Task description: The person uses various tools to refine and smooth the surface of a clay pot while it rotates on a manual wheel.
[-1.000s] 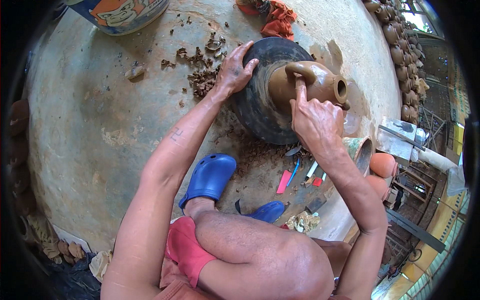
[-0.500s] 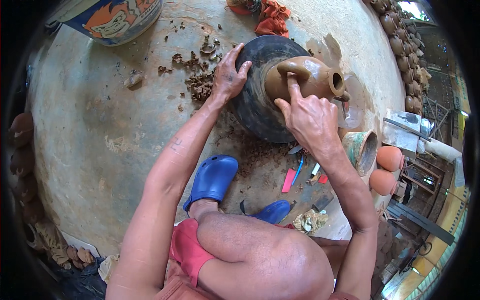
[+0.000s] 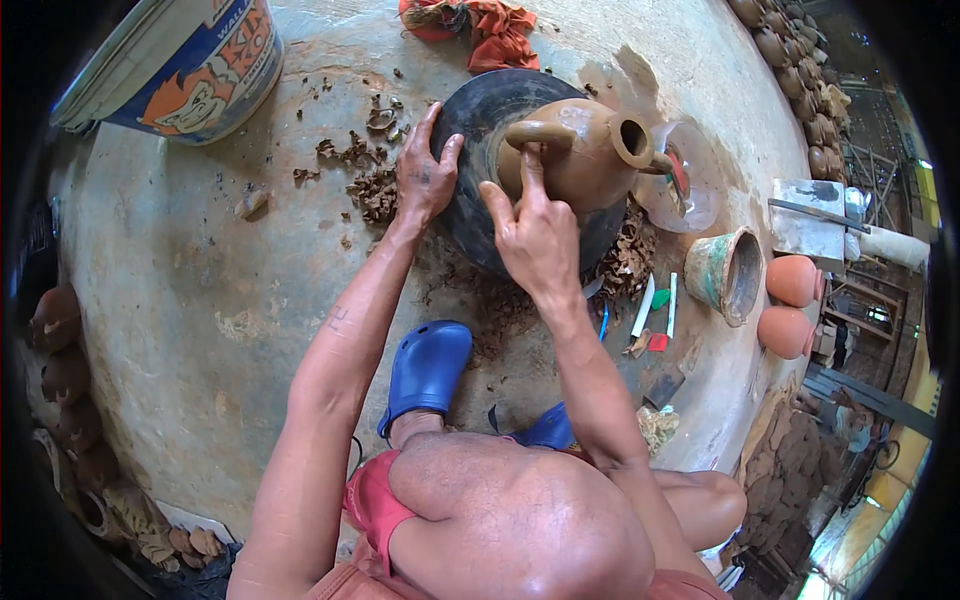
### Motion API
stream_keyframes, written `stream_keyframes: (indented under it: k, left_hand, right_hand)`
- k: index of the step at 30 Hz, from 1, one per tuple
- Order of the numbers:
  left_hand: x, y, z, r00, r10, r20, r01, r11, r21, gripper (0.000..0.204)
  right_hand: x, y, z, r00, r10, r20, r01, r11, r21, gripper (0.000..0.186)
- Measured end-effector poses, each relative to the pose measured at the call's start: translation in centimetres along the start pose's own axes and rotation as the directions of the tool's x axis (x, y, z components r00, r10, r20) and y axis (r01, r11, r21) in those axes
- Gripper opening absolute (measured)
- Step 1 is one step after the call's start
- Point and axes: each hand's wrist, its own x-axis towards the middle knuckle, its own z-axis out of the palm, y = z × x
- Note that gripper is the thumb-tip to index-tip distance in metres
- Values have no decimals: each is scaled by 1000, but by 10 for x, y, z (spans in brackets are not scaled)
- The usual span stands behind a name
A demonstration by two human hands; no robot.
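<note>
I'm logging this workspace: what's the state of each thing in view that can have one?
wheel: can't tell whether it turns
clay jug: standing on the wheel, mouth uncovered
left hand: against the wheel's edge
right hand: index finger at the jug's handle
orange cloth: crumpled
clay scraps: scattered
leftmost blue clog: worn
green-stained pot: uncovered

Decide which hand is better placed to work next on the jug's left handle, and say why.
Probably the right hand: its index finger is at that handle, while the left hand rests on the wheel, farther away.
</note>
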Motion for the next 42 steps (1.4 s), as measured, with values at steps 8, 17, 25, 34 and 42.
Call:
stream_keyframes:
  k: [8, 17, 25, 34, 42]
  left_hand:
    - [-4, 5, 0, 1000, 1, -4, -1, 1000, 3, 62]
    - [-9, 2, 0, 1000, 13, -16, -13, 999, 35, 61]
    - [-8, 0, 2, 1000, -5, -28, 6, 999, 43, 62]
    - [-10, 3, 8, 999, 9, -36, -7, 999, 44, 60]
    - [-13, 0, 3, 999, -33, -6, 33, 999, 21, 61]
  right_hand:
    - [-15, 16, 26, 993, -20, -120, 52, 961, 272, 80]
    - [-18, 15, 47, 989, 44, -140, 54, 780, 623, 79]
    - [-10, 19, 66, 991, 69, -111, 27, 723, 690, 82]
    - [-15, 14, 67, 988, 110, -111, 26, 585, 810, 81]
    - [-18, -3, 49, 993, 119, 15, -64, 420, 905, 78]
